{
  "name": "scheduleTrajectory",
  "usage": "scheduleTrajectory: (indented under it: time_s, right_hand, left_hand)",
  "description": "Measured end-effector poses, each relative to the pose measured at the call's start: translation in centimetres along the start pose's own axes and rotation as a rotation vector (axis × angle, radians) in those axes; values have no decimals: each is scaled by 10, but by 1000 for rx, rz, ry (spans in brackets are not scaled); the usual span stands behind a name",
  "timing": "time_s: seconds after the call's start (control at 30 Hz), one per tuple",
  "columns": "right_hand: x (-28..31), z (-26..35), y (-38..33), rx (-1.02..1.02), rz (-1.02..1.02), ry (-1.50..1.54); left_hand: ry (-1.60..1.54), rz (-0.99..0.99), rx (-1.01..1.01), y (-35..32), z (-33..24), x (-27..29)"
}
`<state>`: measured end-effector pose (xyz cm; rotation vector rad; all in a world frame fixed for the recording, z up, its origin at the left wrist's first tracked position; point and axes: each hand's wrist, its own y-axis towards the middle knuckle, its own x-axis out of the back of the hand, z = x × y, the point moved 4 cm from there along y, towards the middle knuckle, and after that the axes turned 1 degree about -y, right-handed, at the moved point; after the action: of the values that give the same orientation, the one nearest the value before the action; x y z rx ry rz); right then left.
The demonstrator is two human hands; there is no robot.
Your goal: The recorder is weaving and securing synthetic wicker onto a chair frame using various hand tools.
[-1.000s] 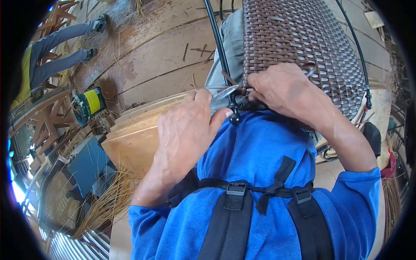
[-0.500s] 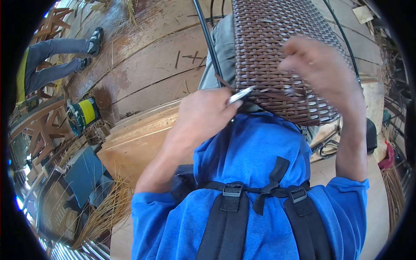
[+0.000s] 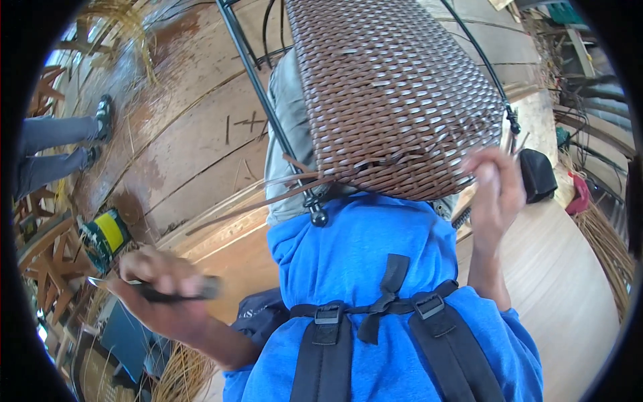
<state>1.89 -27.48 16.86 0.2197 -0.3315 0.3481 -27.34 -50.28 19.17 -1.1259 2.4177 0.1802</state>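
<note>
A brown woven wicker panel (image 3: 395,94) on a black metal frame (image 3: 258,100) stands up in front of my blue shirt. Loose brown strips (image 3: 268,197) trail from its lower left edge. My left hand (image 3: 161,288) is out to the lower left, away from the panel, closed around a small dark-handled knife (image 3: 151,289) whose blade points left. My right hand (image 3: 499,194) is raised at the panel's lower right corner, fingers curled near the weave; it is blurred and I cannot tell whether it pinches a strand.
A person's legs in grey trousers (image 3: 53,154) stand at the far left on the reddish wooden floor (image 3: 194,134). A green and yellow power tool (image 3: 104,238) lies at the left. Bundles of pale cane (image 3: 181,372) lie below; a black bag (image 3: 539,174) sits right.
My left hand has pulled away from the panel's lower edge, down to the left, with the knife. My right hand slid from the middle of the edge to its right corner.
</note>
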Motion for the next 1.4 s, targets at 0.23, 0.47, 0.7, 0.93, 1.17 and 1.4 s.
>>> scheduleTrajectory:
  time_s: [0.23,0.47,0.7,0.93,1.17,1.4]
  right_hand:
    - [-81,48,-21,-91,947,413]
    - [-28,7,-8,-242,385,283]
    - [64,-67,2,-244,-497,-305]
    - [34,-83,-8,-556,-516,277]
    - [37,-86,-5,-513,-596,59]
    - [34,-87,-2,-482,-602,31]
  left_hand:
    - [496,711,-159,-2,93,-128]
    - [1418,463,75,-4,101,-51]
    - [1163,804,-26,9,100,-64]
    - [288,965,92,31,126,-89]
    - [261,923,-34,21,144,-75]
    - [9,397,-210,6,163,-68]
